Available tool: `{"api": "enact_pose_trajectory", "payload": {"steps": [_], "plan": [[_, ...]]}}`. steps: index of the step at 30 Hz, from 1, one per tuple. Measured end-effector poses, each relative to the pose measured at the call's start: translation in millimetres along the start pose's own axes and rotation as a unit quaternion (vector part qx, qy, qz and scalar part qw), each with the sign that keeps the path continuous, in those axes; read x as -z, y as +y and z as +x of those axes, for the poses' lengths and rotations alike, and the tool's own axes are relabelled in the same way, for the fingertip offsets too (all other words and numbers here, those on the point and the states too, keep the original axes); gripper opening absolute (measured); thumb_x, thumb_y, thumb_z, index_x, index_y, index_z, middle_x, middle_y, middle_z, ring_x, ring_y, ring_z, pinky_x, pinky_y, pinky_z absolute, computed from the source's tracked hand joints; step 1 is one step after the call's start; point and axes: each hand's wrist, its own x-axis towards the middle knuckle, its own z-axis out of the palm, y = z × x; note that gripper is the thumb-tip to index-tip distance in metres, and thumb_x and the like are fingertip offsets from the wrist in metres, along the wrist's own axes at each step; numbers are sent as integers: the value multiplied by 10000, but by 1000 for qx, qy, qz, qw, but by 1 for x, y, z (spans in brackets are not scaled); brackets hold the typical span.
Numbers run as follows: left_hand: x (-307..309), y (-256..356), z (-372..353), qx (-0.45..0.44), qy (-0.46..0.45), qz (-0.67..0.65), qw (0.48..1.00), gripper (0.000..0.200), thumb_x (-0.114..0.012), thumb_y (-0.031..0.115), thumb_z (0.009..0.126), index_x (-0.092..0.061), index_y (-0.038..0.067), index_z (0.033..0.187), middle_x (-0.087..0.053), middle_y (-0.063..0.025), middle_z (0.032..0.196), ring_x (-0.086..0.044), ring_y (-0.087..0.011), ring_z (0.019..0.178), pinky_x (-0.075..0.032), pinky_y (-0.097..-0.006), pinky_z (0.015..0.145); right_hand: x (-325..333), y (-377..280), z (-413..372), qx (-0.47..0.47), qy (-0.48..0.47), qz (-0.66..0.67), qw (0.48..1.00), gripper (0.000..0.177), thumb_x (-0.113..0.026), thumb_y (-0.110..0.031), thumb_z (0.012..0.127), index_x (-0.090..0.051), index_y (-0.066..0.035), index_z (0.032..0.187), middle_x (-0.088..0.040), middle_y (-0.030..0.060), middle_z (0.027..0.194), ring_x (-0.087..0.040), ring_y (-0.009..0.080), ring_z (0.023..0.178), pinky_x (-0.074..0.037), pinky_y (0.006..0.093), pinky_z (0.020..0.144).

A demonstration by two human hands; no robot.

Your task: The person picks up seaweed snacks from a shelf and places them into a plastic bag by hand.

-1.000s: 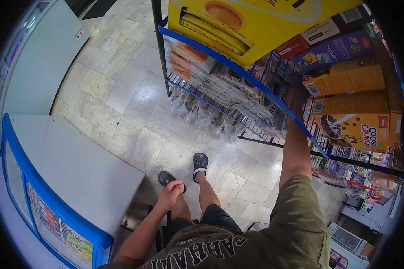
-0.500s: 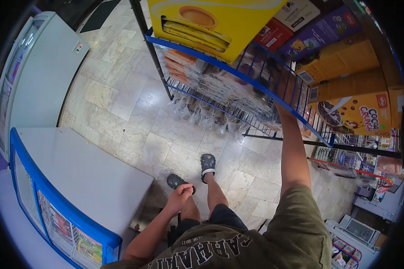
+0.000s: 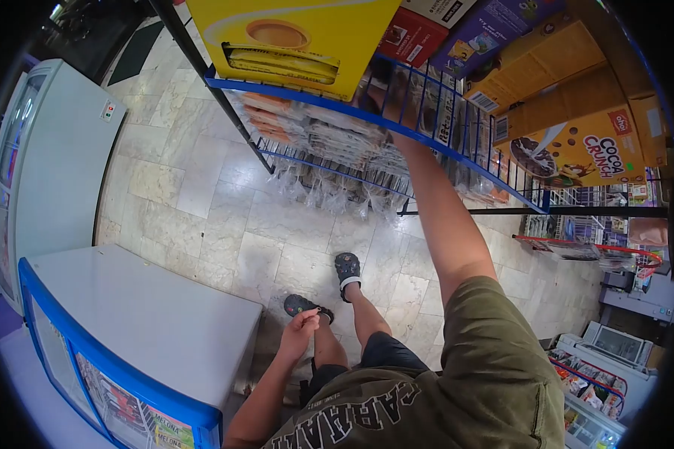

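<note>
My left hand (image 3: 299, 332) hangs low in front of my shorts, its fingers curled in and no object showing in them. My right arm stretches out to the wire rack, and my right hand (image 3: 392, 105) is beneath the blue-edged top shelf (image 3: 478, 170), partly seen through its wires. Its fingers are hidden and dim. Around it, clear-wrapped packets (image 3: 344, 142) lie stacked on the level below. Above the hand stands a large yellow box (image 3: 307, 37), with a red box (image 3: 414, 36) beside it.
A cocoa cereal box (image 3: 577, 153) and a purple box (image 3: 494, 37) share the top shelf. To the left stand a blue-rimmed chest freezer (image 3: 165, 292) and a taller white freezer (image 3: 64, 150). A red-edged rack (image 3: 591, 245) is at the right, over a tiled floor (image 3: 195, 179).
My right hand has moved left under the top shelf, towards the yellow box. The view has shifted, so the rack sits further left and higher. My left hand stays curled.
</note>
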Motion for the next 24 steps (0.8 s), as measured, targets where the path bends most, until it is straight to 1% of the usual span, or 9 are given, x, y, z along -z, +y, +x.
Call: {"api": "enact_pose_trajectory", "payload": {"steps": [2, 4, 5, 9, 11, 14, 18, 20, 24], "plan": [[2, 0, 0, 6, 11, -12, 1000, 281, -541, 158, 886, -556, 13, 1126, -599, -11, 926, -547, -73, 815, -425, -214, 757, -16, 9, 12, -69, 23, -20, 997, 628, -530, -405, 863, -364, 10, 1304, -424, 227, 1307, -388, 349, 1236, -293, 431, 1027], [4, 1, 1, 7, 16, -14, 1000, 283, -549, 168, 884, -557, 18, 1124, -600, -8, 927, -546, -71, 813, -419, -210, 742, -12, 116, 9, -95, -12, 3, 995, 600, -545, -377, 859, -389, 25, 1276, -442, 240, 1283, -414, 375, 1204, -326, 437, 1002], [4, 2, 1, 6, 24, -19, 999, 286, -557, 178, 883, -559, 23, 1123, -600, -5, 927, -544, -68, 811, -414, -206, 728, -35, 172, 87, -118, -49, 27, 991, 571, -561, -349, 854, -415, 40, 1247, -460, 254, 1258, -441, 402, 1173, -359, 443, 977], [6, 8, -1, 20, 31, -27, 999, 288, -562, 186, 882, -559, 27, 1123, -602, 2, 930, -541, -63, 807, -401, -199, 703, 43, 76, -15, 71, 104, -220, 967, 476, -579, -257, 813, -477, -49, 1229, -514, 233, 1161, -501, 390, 1093, -450, 444, 869], [7, 8, -1, 13, 35, -37, 999, 292, -562, 180, 880, -557, 28, 1129, -603, 5, 937, -539, -61, 803, -392, -195, 680, 68, 67, -32, 238, 86, -414, 874, 486, -615, -130, 761, -473, 4, 1206, -542, 226, 1157, -550, 370, 1044, -480, 422, 852], [14, 0, 2, 20, 9, 7, 1000, 323, -514, 237, 892, -535, 77, 1173, -598, 10, 1066, -552, -72, 903, -392, -208, 722, 75, 99, -38, 242, 21, -464, 852, 353, -599, -90, 749, -577, -121, 1099, -580, 159, 1052, -606, 339, 905, -514, 398, 762], [7, 9, -2, 3, 24, -24, 999, 298, -560, 169, 877, -554, 22, 1136, -611, -14, 955, -552, -83, 823, -410, -199, 730, 82, 123, -44, 289, 44, -365, 884, 306, -580, -98, 749, -596, -118, 1053, -607, 128, 977, -610, 312, 857, -513, 393, 728], [2, 22, -6, 16, 14, -10, 1000, 329, -548, 198, 885, -536, 21, 1161, -610, -34, 999, -560, -96, 885, -422, -230, 784, 83, 89, -76, 226, -19, -541, 810, 258, -540, -86, 749, -618, -112, 993, -617, 92, 887, -610, 277, 781, -507, 378, 674], [-13, 42, -1, 0, -47, 6, 999, 423, -534, 235, 892, -446, 47, 1261, -577, -61, 1099, -558, -132, 957, -428, -282, 829, 79, 26, -178, 151, -161, -376, 900, 185, -501, -53, 717, -604, -44, 870, -564, 106, 769, -572, 278, 735, -468, 400, 641]]}}
